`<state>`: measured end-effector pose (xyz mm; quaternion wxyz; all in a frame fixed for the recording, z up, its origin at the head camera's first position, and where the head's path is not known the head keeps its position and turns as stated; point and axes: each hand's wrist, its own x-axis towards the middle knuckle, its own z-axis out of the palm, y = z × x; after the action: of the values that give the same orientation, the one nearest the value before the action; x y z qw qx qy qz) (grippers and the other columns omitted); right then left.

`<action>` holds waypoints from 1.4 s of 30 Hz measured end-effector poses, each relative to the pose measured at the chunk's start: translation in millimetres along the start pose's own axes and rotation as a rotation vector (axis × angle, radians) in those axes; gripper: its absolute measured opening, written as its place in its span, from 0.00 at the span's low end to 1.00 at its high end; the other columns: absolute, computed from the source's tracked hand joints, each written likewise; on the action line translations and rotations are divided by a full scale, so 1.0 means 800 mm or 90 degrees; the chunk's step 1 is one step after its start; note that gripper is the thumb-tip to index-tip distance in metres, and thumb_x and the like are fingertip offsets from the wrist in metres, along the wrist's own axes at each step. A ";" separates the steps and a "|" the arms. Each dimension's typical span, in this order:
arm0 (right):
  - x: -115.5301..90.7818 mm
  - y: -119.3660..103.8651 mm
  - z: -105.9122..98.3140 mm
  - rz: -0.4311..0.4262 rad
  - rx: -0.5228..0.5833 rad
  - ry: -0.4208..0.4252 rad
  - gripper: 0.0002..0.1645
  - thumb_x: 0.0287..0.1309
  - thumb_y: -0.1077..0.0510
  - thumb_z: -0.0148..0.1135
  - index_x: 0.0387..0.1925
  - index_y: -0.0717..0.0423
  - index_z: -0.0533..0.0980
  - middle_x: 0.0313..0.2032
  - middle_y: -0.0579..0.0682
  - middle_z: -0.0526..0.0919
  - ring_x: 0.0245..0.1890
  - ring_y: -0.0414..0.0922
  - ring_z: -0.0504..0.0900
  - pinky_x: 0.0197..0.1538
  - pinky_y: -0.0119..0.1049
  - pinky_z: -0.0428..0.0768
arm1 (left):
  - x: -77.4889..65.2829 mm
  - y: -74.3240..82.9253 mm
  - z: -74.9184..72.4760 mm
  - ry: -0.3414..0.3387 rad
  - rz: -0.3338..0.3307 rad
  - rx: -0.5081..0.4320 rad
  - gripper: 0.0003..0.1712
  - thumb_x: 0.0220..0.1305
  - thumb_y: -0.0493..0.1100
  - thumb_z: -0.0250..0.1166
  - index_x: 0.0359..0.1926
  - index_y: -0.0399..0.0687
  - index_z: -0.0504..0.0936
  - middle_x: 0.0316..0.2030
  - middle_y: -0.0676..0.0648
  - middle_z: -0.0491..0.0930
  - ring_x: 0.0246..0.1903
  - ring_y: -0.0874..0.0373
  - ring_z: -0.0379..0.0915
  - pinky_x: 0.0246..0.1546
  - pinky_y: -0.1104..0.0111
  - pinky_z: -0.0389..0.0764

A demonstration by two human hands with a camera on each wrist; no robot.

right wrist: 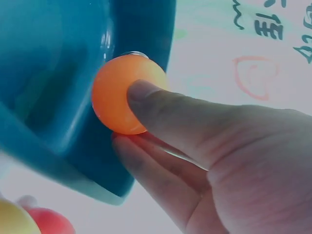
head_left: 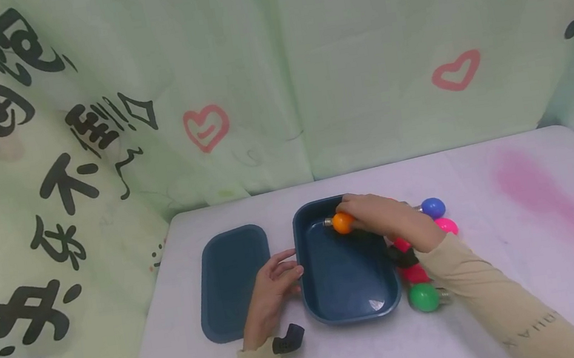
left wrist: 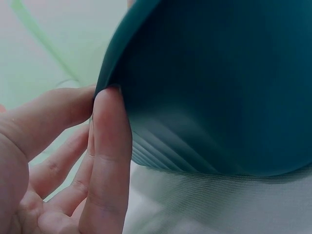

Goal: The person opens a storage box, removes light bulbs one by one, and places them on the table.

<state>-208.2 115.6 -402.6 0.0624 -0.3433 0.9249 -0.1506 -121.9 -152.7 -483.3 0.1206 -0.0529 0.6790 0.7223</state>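
Observation:
My right hand (head_left: 371, 213) pinches an orange light bulb (head_left: 343, 223) between thumb and fingers, over the far end of a dark blue tray (head_left: 310, 298). The bulb's metal screw base points left in the head view. In the right wrist view, the thumb (right wrist: 161, 105) presses on the round orange bulb (right wrist: 109, 92), and the tray wall (right wrist: 73, 178) lies beneath. With relaxed fingers, my left hand (head_left: 274, 282) touches the tray's left side. The left wrist view shows its fingertips against the tray rim (left wrist: 109, 63).
A flat dark blue lid-like piece (head_left: 233, 284) lies left of the tray. Right of it are a blue bulb (head_left: 433, 208), a pink one (head_left: 446, 225), red ones (head_left: 415, 274) partly hidden by the right wrist, and a green bulb (head_left: 423, 297). A yellow ball-shaped thing (right wrist: 14, 219) also shows.

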 end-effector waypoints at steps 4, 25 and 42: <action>-0.015 -0.008 -0.010 -0.021 0.005 0.036 0.15 0.63 0.60 0.66 0.51 0.59 0.79 0.41 0.50 0.80 0.40 0.46 0.81 0.49 0.41 0.83 | 0.001 -0.001 0.000 0.000 -0.001 -0.002 0.29 0.60 0.41 0.72 0.62 0.46 0.76 0.44 0.46 0.83 0.39 0.58 0.79 0.36 0.68 0.82; -0.103 -0.009 -0.038 -0.041 0.028 0.073 0.24 0.51 0.62 0.75 0.52 0.56 0.80 0.47 0.49 0.80 0.46 0.47 0.82 0.46 0.40 0.85 | 0.001 0.004 -0.004 -0.002 -0.004 0.003 0.30 0.60 0.42 0.72 0.63 0.46 0.76 0.44 0.47 0.82 0.38 0.57 0.79 0.37 0.67 0.83; -0.168 0.022 -0.031 0.041 0.033 0.006 0.28 0.55 0.57 0.72 0.58 0.56 0.78 0.55 0.57 0.78 0.53 0.57 0.79 0.46 0.45 0.85 | -0.002 0.004 0.000 0.008 -0.008 0.012 0.30 0.59 0.44 0.73 0.62 0.48 0.76 0.45 0.46 0.82 0.39 0.57 0.79 0.38 0.67 0.83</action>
<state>-123.0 222.3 -383.3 0.0716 -0.3108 0.9317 -0.1740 -120.9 -153.1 -479.5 0.1212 -0.0606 0.6863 0.7146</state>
